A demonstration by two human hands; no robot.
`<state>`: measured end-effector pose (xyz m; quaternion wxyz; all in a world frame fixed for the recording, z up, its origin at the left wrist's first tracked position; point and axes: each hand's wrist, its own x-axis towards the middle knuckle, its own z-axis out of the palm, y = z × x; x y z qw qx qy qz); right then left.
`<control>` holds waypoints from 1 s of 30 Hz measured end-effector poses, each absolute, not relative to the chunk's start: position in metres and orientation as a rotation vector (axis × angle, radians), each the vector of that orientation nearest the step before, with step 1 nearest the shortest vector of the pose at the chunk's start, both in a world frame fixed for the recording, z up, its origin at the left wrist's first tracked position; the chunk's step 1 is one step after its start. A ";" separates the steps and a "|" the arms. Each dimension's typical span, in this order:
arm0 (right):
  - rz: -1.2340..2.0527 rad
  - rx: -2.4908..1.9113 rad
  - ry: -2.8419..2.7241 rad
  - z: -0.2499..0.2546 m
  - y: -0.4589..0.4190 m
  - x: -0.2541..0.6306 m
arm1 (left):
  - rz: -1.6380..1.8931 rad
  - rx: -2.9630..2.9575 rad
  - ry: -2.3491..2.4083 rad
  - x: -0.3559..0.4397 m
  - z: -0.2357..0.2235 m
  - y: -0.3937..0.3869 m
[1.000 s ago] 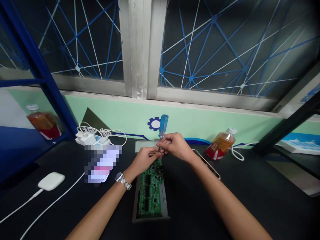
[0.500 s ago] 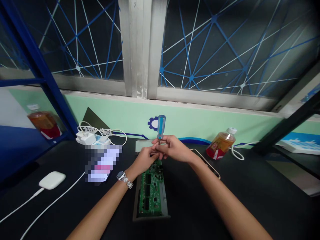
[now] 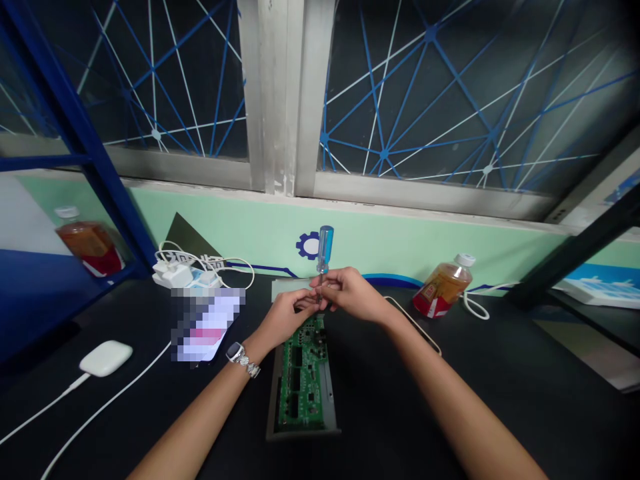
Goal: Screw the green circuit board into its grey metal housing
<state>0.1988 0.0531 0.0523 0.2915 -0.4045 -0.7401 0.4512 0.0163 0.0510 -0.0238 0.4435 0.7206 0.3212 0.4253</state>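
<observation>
Upright over the far end of a green circuit board [image 3: 305, 381] stands a screwdriver [image 3: 325, 248] with a clear blue handle. My right hand [image 3: 347, 291] is closed, its fingers pinching the screwdriver's metal shaft just below the handle. My left hand [image 3: 290, 313] is closed too, with thumb and fingertips together near the lower shaft; whatever it pinches is too small or hidden to make out. The board lies in a grey metal tray [image 3: 331, 407] on the dark table. My hands cover its far end and the screwdriver's tip. A metal-banded watch [image 3: 237, 353] circles my left wrist.
On the left lie a phone with a blurred screen [image 3: 213, 330], a white case [image 3: 106, 359] on a cable, and a power strip [image 3: 187, 275] with plugs. To the right stands a drink bottle [image 3: 444, 287]. Behind the table rises a green wall [image 3: 265, 230] below windows.
The screwdriver has shifted slightly right and now leans a little to the right. My left hand and its watch have moved slightly left, while the circuit board stays in place.
</observation>
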 end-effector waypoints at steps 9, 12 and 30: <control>0.825 -1.140 -2.052 0.055 0.049 0.195 | 1.088 1.730 0.861 0.029 -0.031 0.053; 0.772 -1.131 -2.090 0.053 0.051 0.197 | 1.123 1.725 0.905 0.030 -0.031 0.054; 1.168 -0.854 -1.411 0.024 0.014 0.219 | 1.074 2.071 1.061 -0.020 -0.012 0.018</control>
